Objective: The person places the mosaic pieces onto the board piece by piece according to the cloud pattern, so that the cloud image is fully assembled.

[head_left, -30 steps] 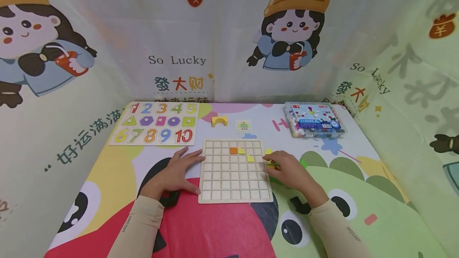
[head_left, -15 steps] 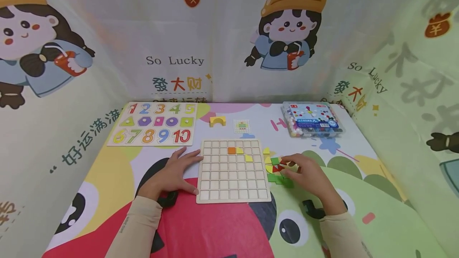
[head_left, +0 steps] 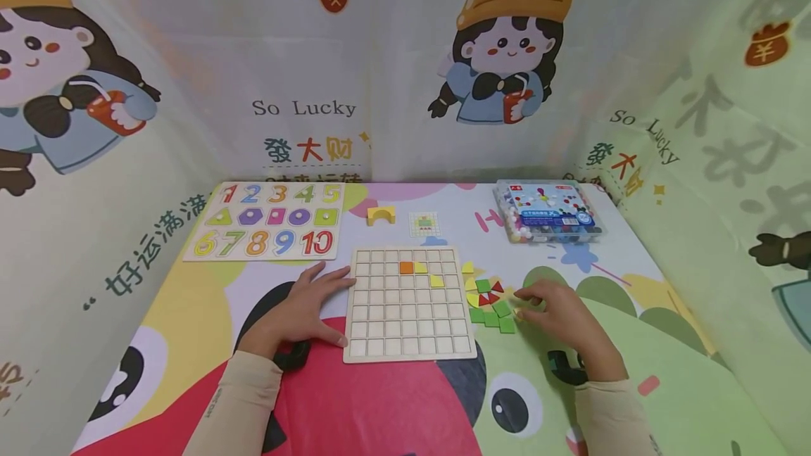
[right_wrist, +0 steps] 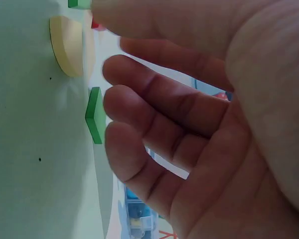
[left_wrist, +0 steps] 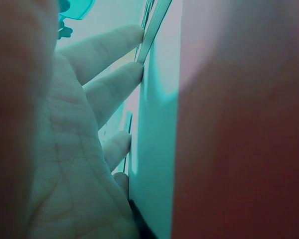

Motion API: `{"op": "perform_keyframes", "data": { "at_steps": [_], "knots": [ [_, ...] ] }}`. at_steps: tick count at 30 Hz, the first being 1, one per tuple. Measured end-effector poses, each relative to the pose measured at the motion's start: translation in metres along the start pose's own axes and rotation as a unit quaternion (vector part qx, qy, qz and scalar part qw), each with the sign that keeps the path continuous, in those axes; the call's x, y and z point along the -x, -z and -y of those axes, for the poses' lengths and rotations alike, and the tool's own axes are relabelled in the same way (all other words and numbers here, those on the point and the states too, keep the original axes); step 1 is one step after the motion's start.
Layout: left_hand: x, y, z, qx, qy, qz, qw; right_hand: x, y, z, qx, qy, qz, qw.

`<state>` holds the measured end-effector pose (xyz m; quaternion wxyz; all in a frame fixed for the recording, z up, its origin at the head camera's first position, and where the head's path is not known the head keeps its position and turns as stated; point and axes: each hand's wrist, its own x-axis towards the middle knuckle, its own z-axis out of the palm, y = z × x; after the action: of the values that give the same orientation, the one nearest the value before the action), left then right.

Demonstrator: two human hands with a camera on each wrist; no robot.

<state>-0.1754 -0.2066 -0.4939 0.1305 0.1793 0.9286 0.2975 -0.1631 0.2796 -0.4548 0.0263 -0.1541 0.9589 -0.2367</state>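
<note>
Hovering just right of the loose tile pile [head_left: 488, 301], the right hand [head_left: 560, 315] had its fingers relaxed and a bit curled, gripping nothing; a green tile [right_wrist: 94, 121] and a pale yellow round piece [right_wrist: 67, 46] sat right at its fingertips. So the pile lay to that hand's left, between it and the grid board [head_left: 410, 303], way closer to the right hand than the left. The left hand [head_left: 304, 308] lay flat, fingers straight, pressing the board's left edge. Counted three tiles in the grid: one orange, two yellow. Loose ones looked like roughly ten, couldn't tell exactly.
</note>
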Motion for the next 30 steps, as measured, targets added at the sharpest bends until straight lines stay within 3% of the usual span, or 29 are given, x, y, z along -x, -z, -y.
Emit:
{"op": "perform_keyframes", "data": {
  "at_steps": [11,16,30],
  "knots": [
    [0.0,0.001,0.002,0.001,-0.004,-0.001,1.0,0.001,0.002,-0.006,0.011,0.013,0.055,0.998],
    [0.001,0.001,0.002,0.002,-0.002,0.0,1.0,0.001,0.001,-0.009,0.016,0.033,0.056,0.998],
    [0.0,0.002,0.0,0.0,0.0,0.0,1.0,-0.002,-0.006,-0.013,0.007,0.024,0.04,0.999]
  ]
}}
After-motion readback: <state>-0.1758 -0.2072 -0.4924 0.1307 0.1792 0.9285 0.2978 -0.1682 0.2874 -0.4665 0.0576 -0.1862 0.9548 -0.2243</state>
